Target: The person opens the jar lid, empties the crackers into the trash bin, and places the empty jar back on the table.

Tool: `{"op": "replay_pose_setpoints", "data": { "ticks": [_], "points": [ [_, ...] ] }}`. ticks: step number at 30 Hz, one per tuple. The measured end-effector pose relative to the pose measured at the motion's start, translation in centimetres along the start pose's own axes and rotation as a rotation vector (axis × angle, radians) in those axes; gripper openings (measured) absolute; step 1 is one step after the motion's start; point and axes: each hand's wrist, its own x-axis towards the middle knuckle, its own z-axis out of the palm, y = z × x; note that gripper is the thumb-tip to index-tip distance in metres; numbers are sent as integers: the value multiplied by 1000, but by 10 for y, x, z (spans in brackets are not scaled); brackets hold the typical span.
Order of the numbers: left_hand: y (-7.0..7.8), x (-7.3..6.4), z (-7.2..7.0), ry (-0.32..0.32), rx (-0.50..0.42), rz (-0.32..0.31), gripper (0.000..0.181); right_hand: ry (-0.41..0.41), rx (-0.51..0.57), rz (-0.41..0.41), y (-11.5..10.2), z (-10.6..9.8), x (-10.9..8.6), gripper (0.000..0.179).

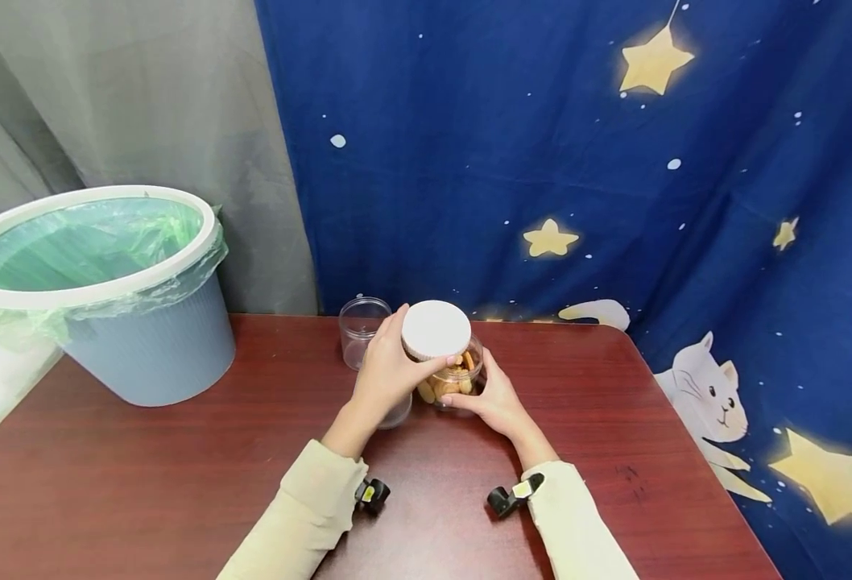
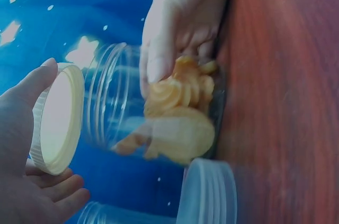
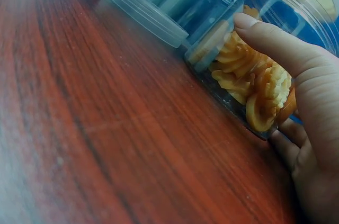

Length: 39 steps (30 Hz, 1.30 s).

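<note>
A clear plastic jar (image 2: 124, 102) holds several cookies (image 3: 238, 70), some of them piped swirls, and stands on the table. My right hand (image 1: 494, 399) grips its side, thumb across the front. Just above the jar's mouth, my left hand (image 1: 386, 366) holds a white screw lid (image 1: 436, 329) by its rim. In the left wrist view a gap shows between the lid and the jar's threaded mouth, which is uncovered. Behind the left hand stands a second clear jar (image 1: 357, 322). A translucent lid (image 3: 148, 12) lies on the table beside the cookie jar, partly hidden by the left hand in the head view.
On the left of the reddish wooden table (image 1: 266, 475) stands a blue bin (image 1: 172, 346) with a white rim and a green liner. A grey curtain (image 1: 179, 97) and a blue starry curtain (image 1: 455, 161) hang behind the table's far edge.
</note>
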Motion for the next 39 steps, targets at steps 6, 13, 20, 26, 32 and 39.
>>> {"op": "replay_pose_setpoints", "data": {
  "ticks": [6,13,20,26,32,39],
  "points": [
    [-3,-2,-11,10,37,8,110,8,29,-21,-1,-1,0,91],
    [-11,-14,-28,19,47,-20,110,-1,58,-11,1,4,0,91],
    [-20,-32,-46,3,48,-69,110,1,43,-12,16,4,8,97],
    [-30,-42,-52,-16,40,-48,110,25,40,-30,37,5,14,98],
    [-45,-48,-53,-67,35,-25,107,24,27,-33,38,6,12,98],
    [-66,-48,-54,-134,10,10,104,38,7,-32,36,4,12,97]
  ]
}}
